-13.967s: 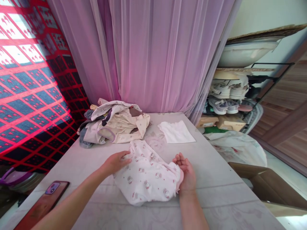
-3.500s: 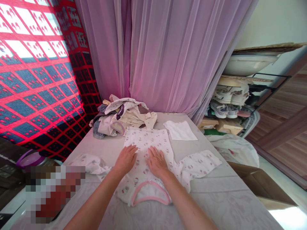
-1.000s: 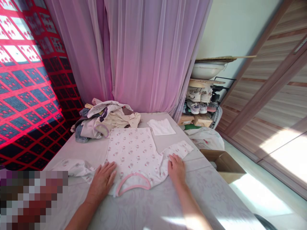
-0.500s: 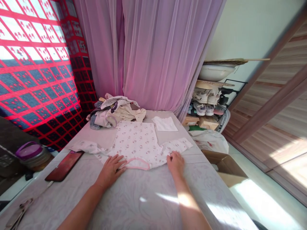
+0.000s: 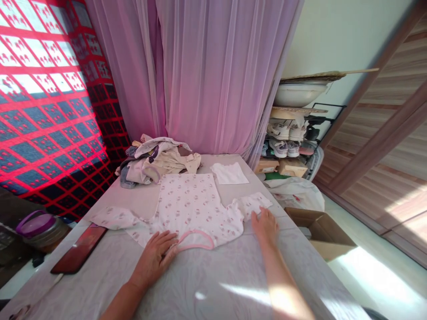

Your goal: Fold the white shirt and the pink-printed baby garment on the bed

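The left hand (image 5: pixel 154 260) lies flat on the near edge of a printed baby top (image 5: pixel 187 204), its fingers spread and released, just beside the pink collar (image 5: pixel 196 245). The right hand (image 5: pixel 265 226) rests open, fingertips at the right sleeve (image 5: pixel 255 203), grasping nothing. The top lies spread on a covered table (image 5: pixel 213 284). Farther along sit one clothes pile (image 5: pixel 156 162) and one white cloth (image 5: pixel 229 173); one phone (image 5: pixel 79 249) lies left, and one cardboard box (image 5: pixel 320 232) stands right, beyond the table.
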The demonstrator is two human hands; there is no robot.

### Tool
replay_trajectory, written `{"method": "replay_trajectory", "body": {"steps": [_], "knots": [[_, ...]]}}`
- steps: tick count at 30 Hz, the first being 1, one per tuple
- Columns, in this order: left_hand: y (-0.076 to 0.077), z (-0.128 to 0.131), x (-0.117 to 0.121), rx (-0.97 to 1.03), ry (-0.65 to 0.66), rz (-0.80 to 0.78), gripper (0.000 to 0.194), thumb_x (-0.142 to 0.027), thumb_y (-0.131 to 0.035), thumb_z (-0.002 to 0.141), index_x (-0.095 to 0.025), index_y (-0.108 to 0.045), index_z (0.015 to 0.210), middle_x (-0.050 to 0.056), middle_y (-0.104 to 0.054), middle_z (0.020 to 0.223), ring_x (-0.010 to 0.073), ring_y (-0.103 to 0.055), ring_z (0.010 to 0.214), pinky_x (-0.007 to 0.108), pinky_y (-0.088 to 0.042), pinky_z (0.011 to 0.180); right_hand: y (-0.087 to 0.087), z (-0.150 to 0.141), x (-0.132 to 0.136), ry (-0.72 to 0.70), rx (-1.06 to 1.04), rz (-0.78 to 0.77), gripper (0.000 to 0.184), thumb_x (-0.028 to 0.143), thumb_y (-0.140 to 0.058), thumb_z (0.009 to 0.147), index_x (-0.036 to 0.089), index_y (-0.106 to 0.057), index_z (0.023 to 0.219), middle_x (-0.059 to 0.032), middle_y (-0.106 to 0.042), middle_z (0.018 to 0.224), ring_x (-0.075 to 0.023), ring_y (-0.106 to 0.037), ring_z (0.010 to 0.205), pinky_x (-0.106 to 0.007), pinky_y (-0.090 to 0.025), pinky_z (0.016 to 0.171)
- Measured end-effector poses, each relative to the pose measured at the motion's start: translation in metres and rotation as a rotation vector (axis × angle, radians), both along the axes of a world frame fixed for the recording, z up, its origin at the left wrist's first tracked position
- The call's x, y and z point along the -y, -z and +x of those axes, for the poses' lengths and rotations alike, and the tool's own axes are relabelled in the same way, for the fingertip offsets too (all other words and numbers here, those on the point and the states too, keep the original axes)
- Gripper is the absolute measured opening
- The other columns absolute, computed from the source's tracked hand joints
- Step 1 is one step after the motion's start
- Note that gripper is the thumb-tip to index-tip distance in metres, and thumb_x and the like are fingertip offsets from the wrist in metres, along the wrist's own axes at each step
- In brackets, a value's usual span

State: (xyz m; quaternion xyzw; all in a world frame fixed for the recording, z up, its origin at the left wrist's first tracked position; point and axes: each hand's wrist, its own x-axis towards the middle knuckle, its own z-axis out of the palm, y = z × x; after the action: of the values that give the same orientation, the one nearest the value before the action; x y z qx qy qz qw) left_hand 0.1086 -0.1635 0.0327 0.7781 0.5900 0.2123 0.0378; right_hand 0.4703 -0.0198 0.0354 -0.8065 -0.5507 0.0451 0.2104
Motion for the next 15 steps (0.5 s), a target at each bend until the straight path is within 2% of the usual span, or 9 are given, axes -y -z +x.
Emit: {"method": "replay_trajectory", "body": {"steps": [3,7,11,15], "knots": [[0.001,-0.001,-0.001,0.024,0.007,0.028,0.031,-0.044,-0.048,0.092,-0.031,-0.071,0.107,0.004,-0.07,0.118,0.0263,-0.061,0.115,0.053,-0.044,0.102,-0.014,0.013,-0.026,0.079,0.055,-0.133,0.055,0.044,-0.043,0.09,0.014,-0.045,0.136,-0.019,-0.047,0.139,-0.0335,-0.044,0.126,-0.047,-0.038,0.098],[0.003,-0.001,-0.002,0.03,0.008,0.049,0.029,-0.045,-0.05,0.09,-0.031,-0.071,0.105,0.004,-0.071,0.115,0.0265,-0.062,0.113,0.053,-0.046,0.1,-0.023,0.023,-0.05,0.089,0.054,-0.205,0.058,0.048,-0.052,0.085,0.01,-0.052,0.129,-0.024,-0.052,0.13,-0.0374,-0.046,0.122,-0.05,-0.039,0.096],[0.006,-0.002,-0.004,0.059,0.007,0.073,0.028,-0.042,-0.049,0.091,-0.03,-0.072,0.102,0.004,-0.072,0.112,0.0252,-0.063,0.111,0.051,-0.047,0.1,-0.023,0.029,-0.062,0.088,-0.027,-0.252,0.035,0.036,-0.05,0.087,0.022,-0.065,0.115,-0.0154,-0.064,0.116,-0.0317,-0.06,0.107,-0.044,-0.046,0.087],[0.006,-0.002,-0.004,0.072,0.009,0.081,0.026,-0.04,-0.05,0.091,-0.031,-0.072,0.102,0.004,-0.072,0.112,0.0241,-0.063,0.111,0.049,-0.047,0.101,-0.028,0.031,-0.071,0.139,-0.093,-0.177,0.038,0.035,-0.039,0.09,0.024,-0.063,0.119,-0.0125,-0.067,0.11,-0.0281,-0.063,0.101,-0.039,-0.048,0.083]]}}
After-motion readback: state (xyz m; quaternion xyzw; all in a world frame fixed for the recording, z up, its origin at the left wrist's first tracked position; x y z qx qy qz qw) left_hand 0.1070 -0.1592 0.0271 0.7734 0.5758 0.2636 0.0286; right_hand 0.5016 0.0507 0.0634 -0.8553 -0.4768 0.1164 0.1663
